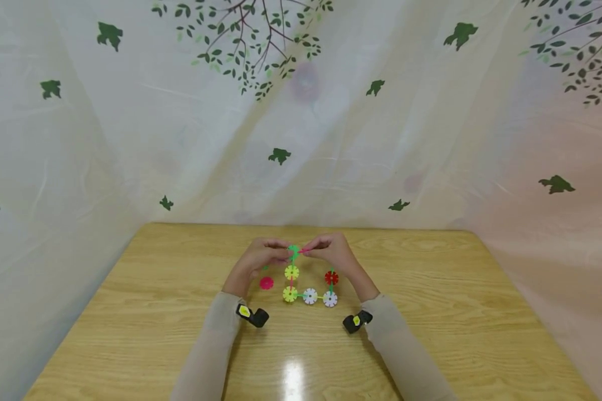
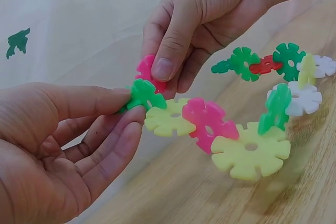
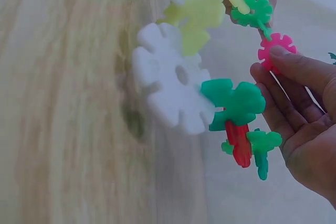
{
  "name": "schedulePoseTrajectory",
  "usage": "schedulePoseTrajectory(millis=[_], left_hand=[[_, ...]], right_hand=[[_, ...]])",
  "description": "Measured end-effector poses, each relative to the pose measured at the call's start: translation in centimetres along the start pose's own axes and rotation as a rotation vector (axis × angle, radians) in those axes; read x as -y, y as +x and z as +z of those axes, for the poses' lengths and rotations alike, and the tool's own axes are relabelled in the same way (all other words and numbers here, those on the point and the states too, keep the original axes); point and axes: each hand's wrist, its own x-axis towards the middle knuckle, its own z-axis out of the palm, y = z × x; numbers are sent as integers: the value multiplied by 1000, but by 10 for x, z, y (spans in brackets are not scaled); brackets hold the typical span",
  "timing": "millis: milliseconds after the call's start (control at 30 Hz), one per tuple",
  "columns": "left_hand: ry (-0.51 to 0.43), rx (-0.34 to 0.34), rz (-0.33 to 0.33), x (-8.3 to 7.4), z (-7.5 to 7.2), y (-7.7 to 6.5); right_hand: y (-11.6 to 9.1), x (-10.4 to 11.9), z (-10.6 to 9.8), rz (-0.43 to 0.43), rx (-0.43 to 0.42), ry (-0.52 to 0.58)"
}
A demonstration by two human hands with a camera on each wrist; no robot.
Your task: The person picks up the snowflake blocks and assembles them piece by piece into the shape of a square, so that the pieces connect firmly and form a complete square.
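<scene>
A chain of slotted plastic flower discs, joined edge to edge in a U, is held up over the table. My left hand [image 2: 68,135] pinches a green disc [image 2: 146,95] at one end, which joins a yellow disc [image 2: 170,119]. Between thumb and fingers, my right hand [image 3: 310,98] pinches a pink disc [image 3: 275,52], its edge meeting the green one; how deep the slots sit, I cannot tell. The chain runs on through a pink disc [image 2: 210,124], a yellow disc [image 1: 290,294], white discs [image 1: 310,296] and a red disc [image 1: 331,277] to a green end.
A loose pink disc [image 1: 266,283] lies on the wooden table [image 1: 180,334] beside my left wrist, with a bit of green [image 1: 266,268] just behind it. A pale cloth [image 1: 221,128] printed with leaves hangs behind the table. Each wrist wears a black camera [image 1: 253,316].
</scene>
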Motion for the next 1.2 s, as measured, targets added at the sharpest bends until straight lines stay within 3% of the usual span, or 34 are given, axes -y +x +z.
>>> schedulePoseTrajectory(millis=[467, 867, 1200], left_hand=[[-6, 20, -1, 0, -1, -4], [119, 98, -33, -7, -13, -13], [154, 112, -11, -8, -29, -20]], right_hand=[[-2, -2, 8, -33, -18, -11], [-4, 0, 16, -12, 12, -11], [4, 9, 20, 39, 81, -155]])
